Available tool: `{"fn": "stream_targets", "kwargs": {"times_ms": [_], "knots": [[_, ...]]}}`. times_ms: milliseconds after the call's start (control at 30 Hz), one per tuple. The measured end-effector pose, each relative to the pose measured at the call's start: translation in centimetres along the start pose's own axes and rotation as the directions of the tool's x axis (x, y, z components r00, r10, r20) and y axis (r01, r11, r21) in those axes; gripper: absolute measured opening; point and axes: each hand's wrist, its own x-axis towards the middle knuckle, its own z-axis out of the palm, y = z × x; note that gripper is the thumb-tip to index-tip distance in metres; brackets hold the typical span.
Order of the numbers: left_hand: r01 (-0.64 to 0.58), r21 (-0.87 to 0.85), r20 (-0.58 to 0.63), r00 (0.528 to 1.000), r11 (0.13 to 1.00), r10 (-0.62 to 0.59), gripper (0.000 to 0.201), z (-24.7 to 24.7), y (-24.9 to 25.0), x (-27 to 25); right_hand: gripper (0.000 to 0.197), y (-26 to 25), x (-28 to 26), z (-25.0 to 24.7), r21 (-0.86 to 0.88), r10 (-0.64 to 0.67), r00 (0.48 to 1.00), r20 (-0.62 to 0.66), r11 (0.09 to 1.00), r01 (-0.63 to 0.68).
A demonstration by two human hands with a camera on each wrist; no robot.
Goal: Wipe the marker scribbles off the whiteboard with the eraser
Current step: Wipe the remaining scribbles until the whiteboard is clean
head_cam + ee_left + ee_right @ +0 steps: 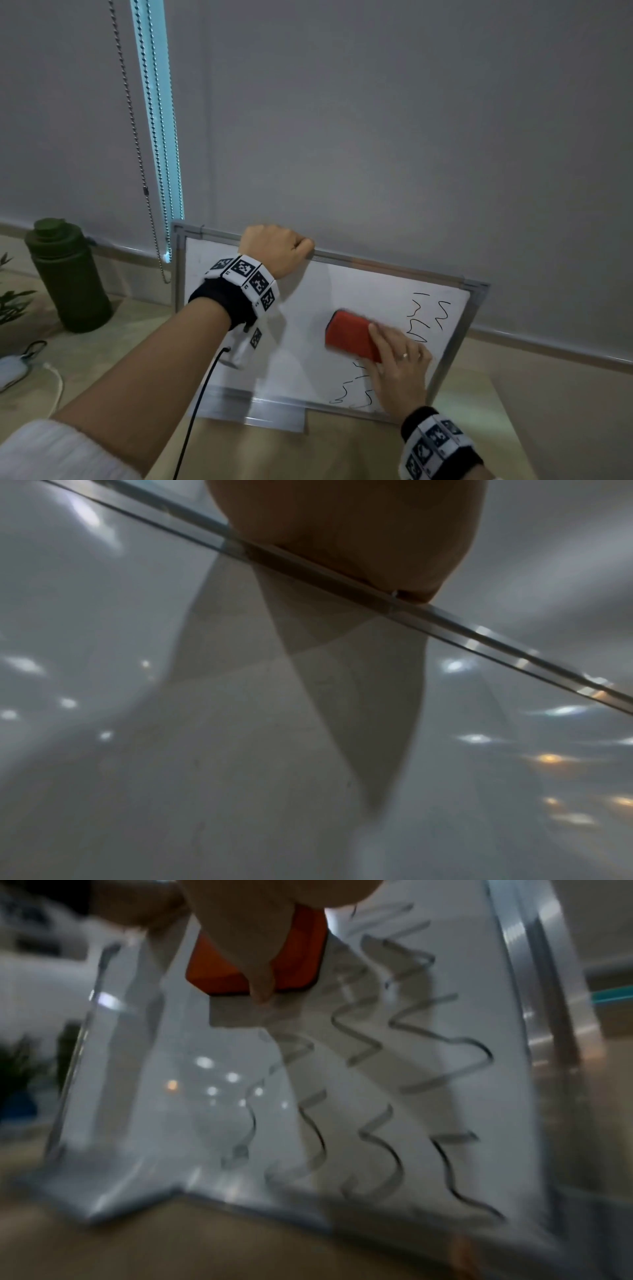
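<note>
A small whiteboard (301,301) with a metal frame leans against the wall on the table. My left hand (277,248) grips its top edge (342,577), fingers curled over the frame. My right hand (399,370) holds a red eraser (349,334) flat against the board's right half; the right wrist view shows the eraser (298,961) under my fingers. Black marker scribbles (428,317) remain right of the eraser, and others (352,390) lie below it near the bottom edge. The board's left half looks wiped.
A dark green bottle (66,274) stands on the table at the left, with plant leaves (13,298) beside it. A bead chain (137,144) hangs from the blind behind the board. A black cable (198,411) runs from my left wrist.
</note>
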Motion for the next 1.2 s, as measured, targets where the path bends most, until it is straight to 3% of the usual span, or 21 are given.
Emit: {"fn": "stream_targets", "kwargs": {"times_ms": [67, 133, 233, 300, 400, 500, 567, 633, 700, 767, 867, 933, 1000, 1100, 1200], "knots": [[0.006, -0.001, 0.021, 1.000, 1.000, -0.006, 0.050, 0.0, 0.1, 0.1, 0.044, -0.3, -1.8, 0.4, -0.014, -0.140, 0.984, 0.109, 0.990, 0.142], [0.018, -0.014, 0.032, 0.999, 1.000, -0.018, 0.044, -0.1, 0.1, 0.2, 0.048, -0.3, -1.0, 0.0, -0.004, -0.175, 0.976, 0.132, 0.984, 0.178], [0.015, -0.006, 0.014, 1.000, 1.000, -0.015, 0.042, -0.1, 0.1, 0.2, 0.052, -0.1, 2.7, -1.2, -0.019, -0.004, 1.000, 0.017, 1.000, 0.005], [0.018, 0.006, 0.001, 1.000, 1.000, -0.018, 0.043, 0.0, 0.1, 0.2, 0.054, 0.0, 4.5, -1.4, 0.008, 0.131, 0.989, -0.068, 0.991, -0.131], [0.025, -0.002, -0.005, 1.000, 1.000, -0.025, 0.042, -0.1, 0.2, -0.1, 0.056, -0.7, 3.4, -0.7, 0.085, 0.207, 0.975, -0.080, 0.976, -0.200], [0.042, 0.003, 0.003, 0.999, 0.999, -0.042, 0.043, -0.2, 0.4, -0.3, 0.049, -1.4, -1.4, 0.6, 0.035, -0.022, 0.992, 0.128, 0.999, 0.018], [0.046, 0.021, 0.001, 0.999, 0.999, -0.046, 0.043, -0.2, 0.5, -0.4, 0.045, -1.2, -4.1, 1.3, 0.040, -0.206, 0.936, 0.284, 0.978, 0.203], [0.042, 0.031, -0.013, 0.999, 0.999, -0.042, 0.043, -0.3, 0.5, -0.6, 0.044, -0.8, -4.5, 1.5, 0.067, -0.270, 0.921, 0.281, 0.963, 0.262], [0.041, 0.029, -0.027, 0.999, 0.999, -0.040, 0.045, -0.3, 0.5, -0.8, 0.044, -0.5, -3.3, 1.2, 0.061, -0.212, 0.957, 0.198, 0.977, 0.203], [0.044, 0.028, -0.039, 0.998, 0.999, -0.043, 0.049, -0.4, 0.5, -0.8, 0.048, -0.4, -1.6, 0.4, 0.018, -0.054, 0.993, 0.104, 0.998, 0.052], [0.038, 0.036, -0.039, 0.999, 0.999, -0.036, 0.047, -0.4, 0.4, -0.8, 0.054, -0.8, -0.7, -0.2, -0.004, 0.168, 0.984, 0.059, 0.986, -0.168], [0.022, 0.049, -0.042, 0.999, 0.999, -0.020, 0.050, -0.2, 0.3, -0.8, 0.055, -1.3, -1.6, 0.2, -0.022, 0.219, 0.970, 0.101, 0.976, -0.218], [0.022, 0.042, -0.040, 0.999, 0.999, -0.020, 0.051, -0.1, 0.3, -0.7, 0.051, -1.8, -3.0, 0.6, -0.064, 0.153, 0.960, 0.234, 0.988, -0.142], [0.034, 0.023, -0.026, 0.999, 0.999, -0.034, 0.046, -0.1, 0.3, -0.5, 0.041, -1.4, -5.0, 0.8, -0.070, -0.035, 0.906, 0.421, 0.995, 0.071], [0.029, 0.012, -0.039, 0.999, 1.000, -0.029, 0.050, -0.2, 0.4, -0.5, 0.068, -0.8, -4.8, 0.9, -0.017, -0.075, 0.898, 0.434, 0.996, 0.092]]}}
